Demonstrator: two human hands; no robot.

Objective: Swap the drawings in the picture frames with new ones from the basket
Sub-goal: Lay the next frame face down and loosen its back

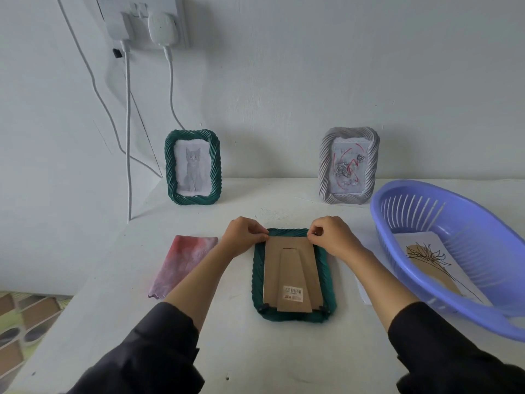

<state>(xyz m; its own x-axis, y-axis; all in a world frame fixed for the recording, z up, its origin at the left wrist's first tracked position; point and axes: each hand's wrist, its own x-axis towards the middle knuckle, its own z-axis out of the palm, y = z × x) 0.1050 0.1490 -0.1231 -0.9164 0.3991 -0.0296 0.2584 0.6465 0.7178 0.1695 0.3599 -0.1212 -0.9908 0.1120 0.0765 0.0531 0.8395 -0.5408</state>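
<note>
A dark green picture frame (258, 282) lies face down on the white table, its brown cardboard back (292, 274) with a barcode sticker facing up. My left hand (243, 236) pinches the back's top left corner, and my right hand (331, 236) pinches the top right corner. A second green frame (193, 167) with a cat drawing stands upright at the back left. A grey frame (349, 165) with a rose drawing stands at the back right. The purple basket (443, 285) on the right holds a flower drawing (434, 264).
A pink and grey cloth (181, 264) lies left of the flat frame. A white sheet (363, 291) peeks out beside the basket. Chargers (147, 24) and hanging cables (129, 137) run down the wall at the back left. The table's left edge (42, 336) drops to a patterned floor.
</note>
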